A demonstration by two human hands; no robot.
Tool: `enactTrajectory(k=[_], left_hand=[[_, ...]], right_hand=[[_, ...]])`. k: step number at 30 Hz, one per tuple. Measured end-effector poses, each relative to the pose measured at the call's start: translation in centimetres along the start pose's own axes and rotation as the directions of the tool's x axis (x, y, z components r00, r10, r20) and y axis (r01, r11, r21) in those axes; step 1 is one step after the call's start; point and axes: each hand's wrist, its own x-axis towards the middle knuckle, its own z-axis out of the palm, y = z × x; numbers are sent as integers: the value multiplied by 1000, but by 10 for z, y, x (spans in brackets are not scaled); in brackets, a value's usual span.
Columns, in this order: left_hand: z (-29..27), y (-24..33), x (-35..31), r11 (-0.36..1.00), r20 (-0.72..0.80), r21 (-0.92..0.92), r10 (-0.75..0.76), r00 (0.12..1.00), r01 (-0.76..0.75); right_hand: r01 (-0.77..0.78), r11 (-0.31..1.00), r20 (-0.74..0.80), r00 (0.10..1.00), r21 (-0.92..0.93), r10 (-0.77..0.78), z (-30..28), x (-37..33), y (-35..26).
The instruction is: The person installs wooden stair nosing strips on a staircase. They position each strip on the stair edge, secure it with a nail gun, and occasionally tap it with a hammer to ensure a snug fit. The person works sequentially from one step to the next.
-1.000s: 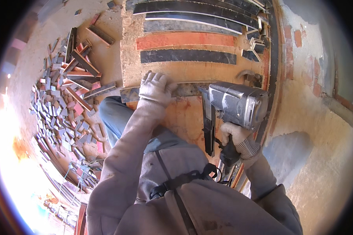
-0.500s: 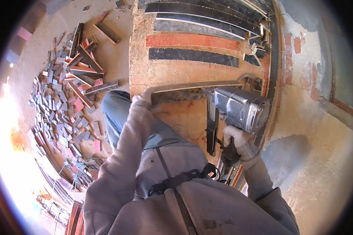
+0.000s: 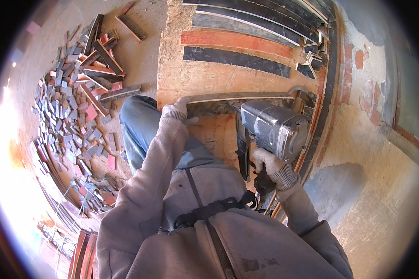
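A narrow plywood strip (image 3: 242,96) stands on edge across the wooden bench, with a dark board face beside it on the near side. My gloved left hand (image 3: 176,110) is closed around the strip's left end, the thumb showing on the near side. A black nail gun (image 3: 271,128) is held in my gloved right hand (image 3: 271,163), fingers wrapped round its grip. The gun's nose end is close to the near side of the strip; whether they touch I cannot tell. Its long magazine (image 3: 243,151) points back toward my body.
On the bench's far part lie several dark strips (image 3: 237,60) and a red strip (image 3: 237,43). Small offcuts (image 3: 307,65) and a curved metal piece (image 3: 302,91) sit along the right edge, near a wall (image 3: 358,111). Scrap blocks (image 3: 70,111) are heaped on the floor at left.
The nail gun, in my right hand, has moved left along the strip. My left hand stays at the strip's left end, its thumb now more visible. The whole view has shifted slightly.
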Motion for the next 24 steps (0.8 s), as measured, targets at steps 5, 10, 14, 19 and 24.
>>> enactTrajectory(k=[5,10,14,19,24], left_hand=[[-9,-1,16,997,68,71,-4,998,-1],[-12,-9,14,998,90,37,-46,995,43],[8,-27,2,948,195,-206,-204,959,244],[20,-38,-4,915,284,-261,-233,930,309],[20,-37,-1,925,236,-250,-228,945,285]], right_hand=[[-15,983,-36,999,181,21,0,-4,-1],[-29,989,-36,999,147,34,3,-7,2],[-118,989,94,989,85,110,14,-3,3],[-15,999,49,999,49,12,22,-6,-7],[9,998,10,1000,65,-10,28,-6,-14]])
